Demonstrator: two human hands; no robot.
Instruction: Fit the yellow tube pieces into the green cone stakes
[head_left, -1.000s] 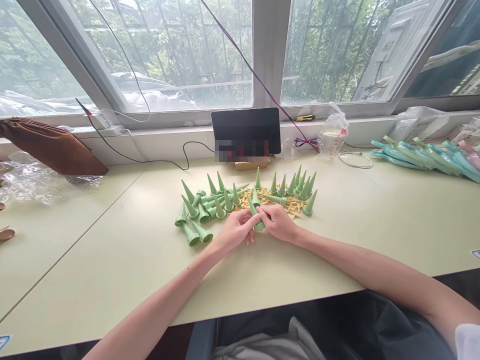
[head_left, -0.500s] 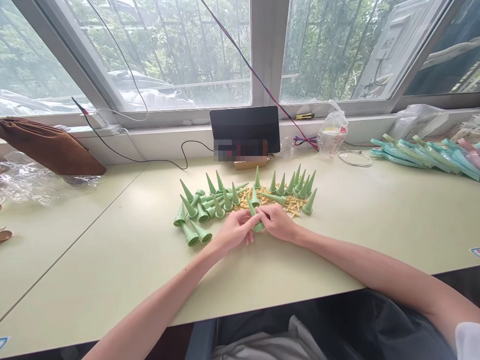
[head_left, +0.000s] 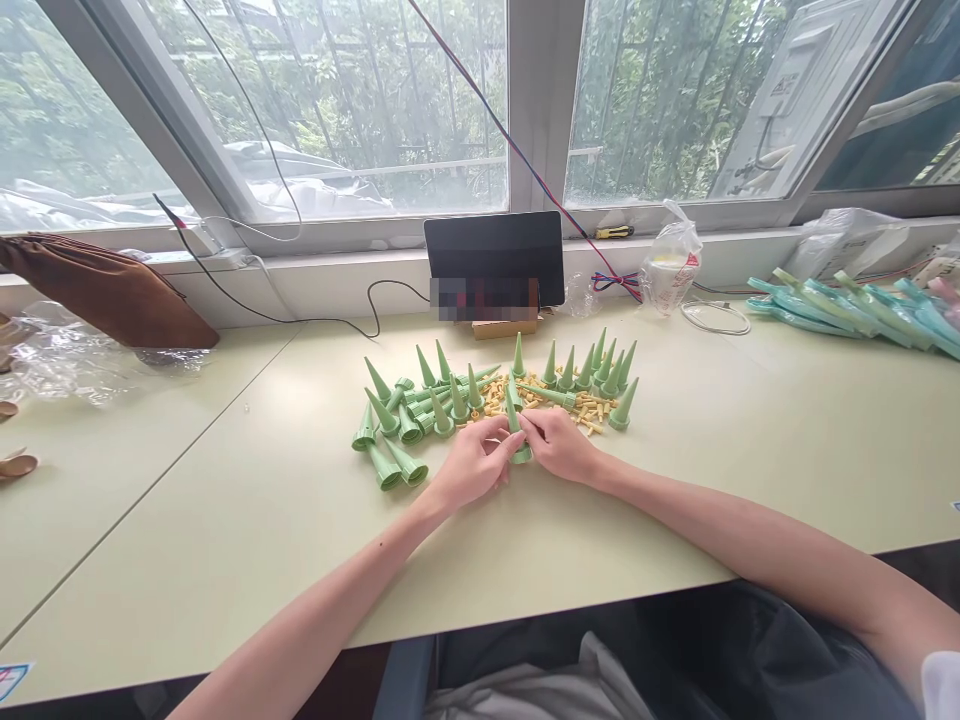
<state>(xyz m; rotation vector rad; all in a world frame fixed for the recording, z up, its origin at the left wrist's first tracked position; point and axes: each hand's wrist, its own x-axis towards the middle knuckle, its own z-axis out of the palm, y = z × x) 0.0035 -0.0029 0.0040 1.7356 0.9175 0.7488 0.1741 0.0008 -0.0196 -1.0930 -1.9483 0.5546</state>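
Between the fingers and thumb of my left hand [head_left: 476, 460] is a green plastic plant watering spike [head_left: 514, 415], point up, its wide base low near the tabletop. My right hand [head_left: 559, 445] is closed in a pinch against the spike's right side; whatever is in its fingertips is hidden. Beyond my hands lies a pile of small yellow plastic valve-like pieces [head_left: 592, 408]. Several more green spikes [head_left: 409, 465] lie or stand to the left of the pile, and others [head_left: 622, 405] stand upright along its right side.
A dark tablet [head_left: 495, 250] leans on a small cardboard box [head_left: 504, 328] at the back, with a black cable. A bagged cup [head_left: 670, 270] and coiled white cable [head_left: 716, 318] sit right of it. Teal packets [head_left: 847, 305] lie far right, a brown pouch [head_left: 112, 290] far left.
The spike in my left hand has turned more upright, its tip swinging right. My right fingers stay pinched against it. The whole view has shifted slightly.
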